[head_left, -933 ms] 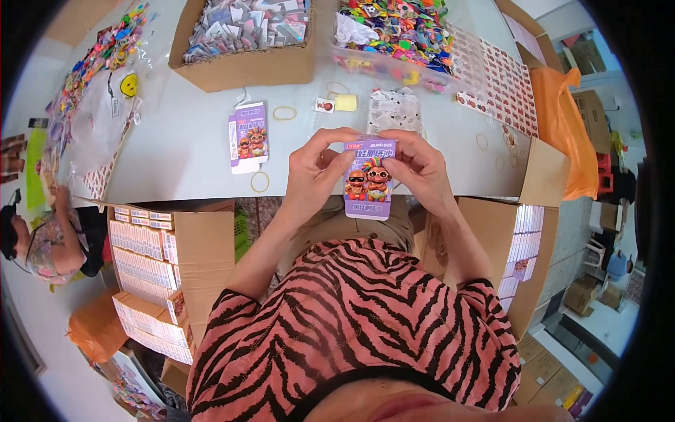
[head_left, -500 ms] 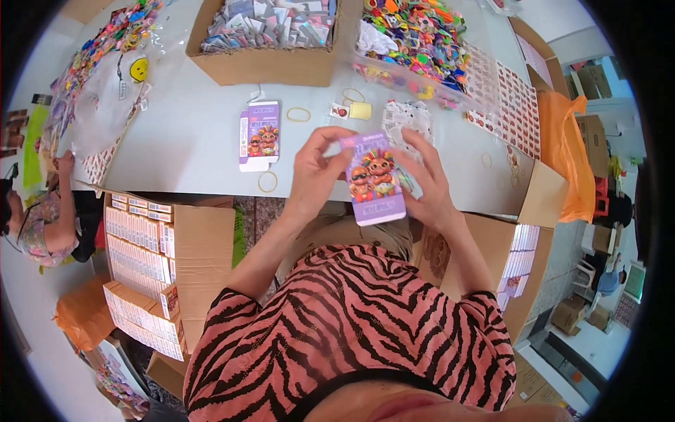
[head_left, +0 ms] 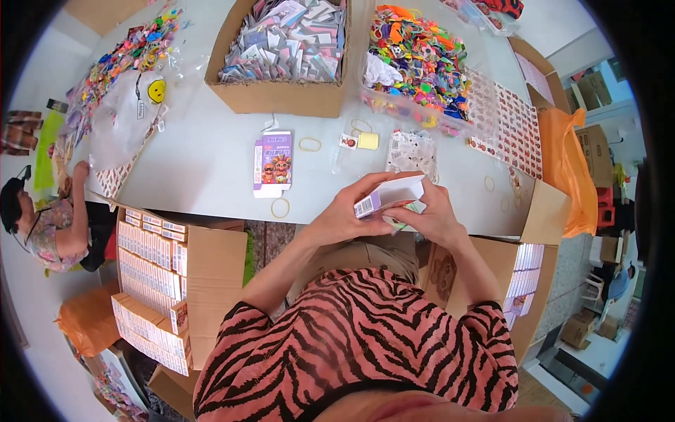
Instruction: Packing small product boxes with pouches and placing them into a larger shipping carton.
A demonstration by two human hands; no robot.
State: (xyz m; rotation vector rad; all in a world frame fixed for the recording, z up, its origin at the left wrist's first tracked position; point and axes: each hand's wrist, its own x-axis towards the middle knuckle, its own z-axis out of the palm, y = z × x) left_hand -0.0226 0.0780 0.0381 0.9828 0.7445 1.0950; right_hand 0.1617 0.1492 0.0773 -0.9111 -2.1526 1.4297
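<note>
The box [head_left: 404, 188] is held just off the near edge of the surface [head_left: 211, 162], between the left hand [head_left: 344, 216] and the right hand [head_left: 432, 214], fingers of both grasping it. The step looks like handling its end; the next move likely calls for steady, light pressure. A white panel tilts up rightward; the long axis, foreshortened and partly hidden, cannot be told.
</note>
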